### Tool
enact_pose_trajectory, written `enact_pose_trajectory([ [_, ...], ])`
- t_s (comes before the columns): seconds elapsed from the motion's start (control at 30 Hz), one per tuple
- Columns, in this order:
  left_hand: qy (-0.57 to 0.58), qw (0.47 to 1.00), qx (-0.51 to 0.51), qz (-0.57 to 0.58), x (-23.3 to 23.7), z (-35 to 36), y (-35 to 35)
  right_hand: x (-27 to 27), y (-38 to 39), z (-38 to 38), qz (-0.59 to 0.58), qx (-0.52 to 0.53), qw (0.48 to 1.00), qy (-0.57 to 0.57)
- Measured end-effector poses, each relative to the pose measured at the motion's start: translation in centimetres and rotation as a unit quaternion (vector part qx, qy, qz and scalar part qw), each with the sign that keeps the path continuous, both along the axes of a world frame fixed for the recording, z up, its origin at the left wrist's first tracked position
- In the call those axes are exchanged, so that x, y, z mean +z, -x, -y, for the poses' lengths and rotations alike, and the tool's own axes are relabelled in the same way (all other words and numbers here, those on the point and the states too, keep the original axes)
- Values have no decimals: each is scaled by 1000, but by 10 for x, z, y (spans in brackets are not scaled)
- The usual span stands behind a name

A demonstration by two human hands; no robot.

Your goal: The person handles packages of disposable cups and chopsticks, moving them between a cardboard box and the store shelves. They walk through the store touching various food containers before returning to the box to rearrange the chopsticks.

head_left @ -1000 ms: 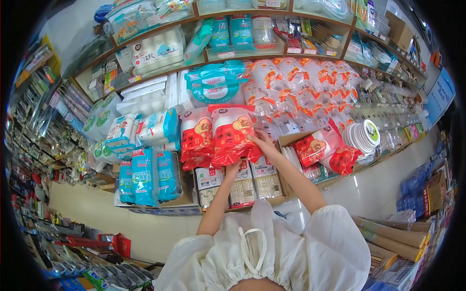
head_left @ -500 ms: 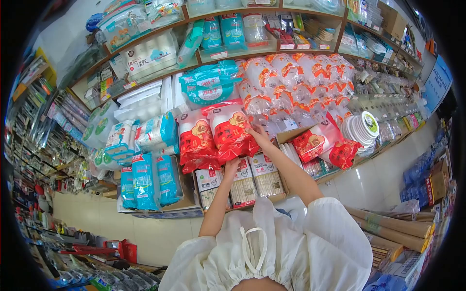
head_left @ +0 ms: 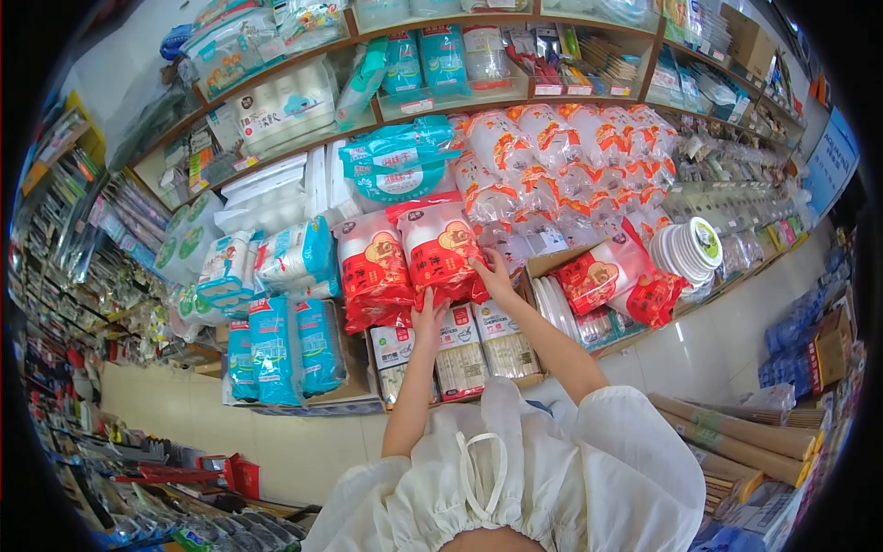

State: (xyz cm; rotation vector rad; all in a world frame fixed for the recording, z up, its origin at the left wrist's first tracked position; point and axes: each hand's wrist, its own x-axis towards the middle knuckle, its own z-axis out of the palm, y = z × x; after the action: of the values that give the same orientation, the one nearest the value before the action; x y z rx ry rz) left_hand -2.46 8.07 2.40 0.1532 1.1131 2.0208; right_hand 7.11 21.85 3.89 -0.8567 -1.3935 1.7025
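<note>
Two hands on a red-and-white plastic pack (head_left: 443, 247) — left hand (head_left: 429, 315) grips its bottom, right hand (head_left: 494, 274) pressed flat on its side — upright beside its twin pack (head_left: 372, 267), shelved but not let go

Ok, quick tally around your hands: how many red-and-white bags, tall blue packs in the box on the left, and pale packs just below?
Red-and-white bags: 4, one of them between the left hand and right hand
Tall blue packs: 3
Pale packs: 3
Total: 10
</note>
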Motion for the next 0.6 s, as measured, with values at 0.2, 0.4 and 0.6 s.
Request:
enact_pose_trajectory([
  [0.2,24,998,27,59,-1,-27,6,-1,6,-10,66,-40,994,-75],
  [0.4,111,980,90,135,8,-38,11,2,23,-15,43,-26,996,-75],
  [0.6,97,988,37,111,6,-16,28,-3,23,-22,61,-9,995,-80],
])
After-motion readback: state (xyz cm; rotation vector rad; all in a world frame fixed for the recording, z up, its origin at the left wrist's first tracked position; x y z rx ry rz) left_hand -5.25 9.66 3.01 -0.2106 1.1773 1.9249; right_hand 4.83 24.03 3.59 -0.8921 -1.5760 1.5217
